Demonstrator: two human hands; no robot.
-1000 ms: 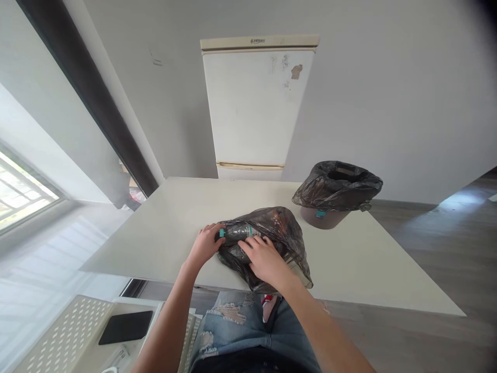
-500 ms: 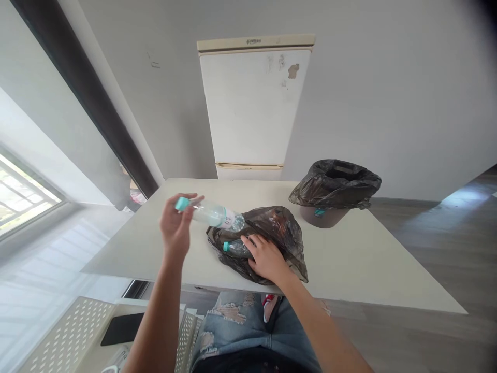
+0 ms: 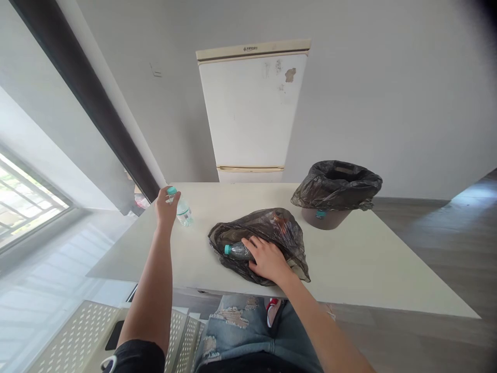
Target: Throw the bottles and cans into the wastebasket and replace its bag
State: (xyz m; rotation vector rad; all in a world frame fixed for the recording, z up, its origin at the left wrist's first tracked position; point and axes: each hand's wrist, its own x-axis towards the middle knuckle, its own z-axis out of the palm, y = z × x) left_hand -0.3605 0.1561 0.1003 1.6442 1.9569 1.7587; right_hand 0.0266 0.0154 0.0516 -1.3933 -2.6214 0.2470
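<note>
My left hand [image 3: 166, 206] is stretched out to the far left of the white table [image 3: 349, 264], closed round a clear plastic bottle [image 3: 180, 210] with a teal cap, held about upright just above or on the tabletop. My right hand [image 3: 266, 257] lies on a dark, half-transparent plastic bag [image 3: 272, 233] near the table's front edge, fingers bent and pressing down. A second clear bottle [image 3: 236, 250] with a teal cap lies in the bag's mouth, right by my right fingertips.
A small bin lined with a black bag [image 3: 337, 190] stands at the back right of the table. A white fridge [image 3: 252, 111] stands against the wall behind. A perforated white cart [image 3: 70, 336] with a dark phone sits at lower left, by a window.
My left hand drew a bottle out of the bag, lifted it, then carried it to the far left of the table. My right hand stayed on the bag, where a second bottle now shows.
</note>
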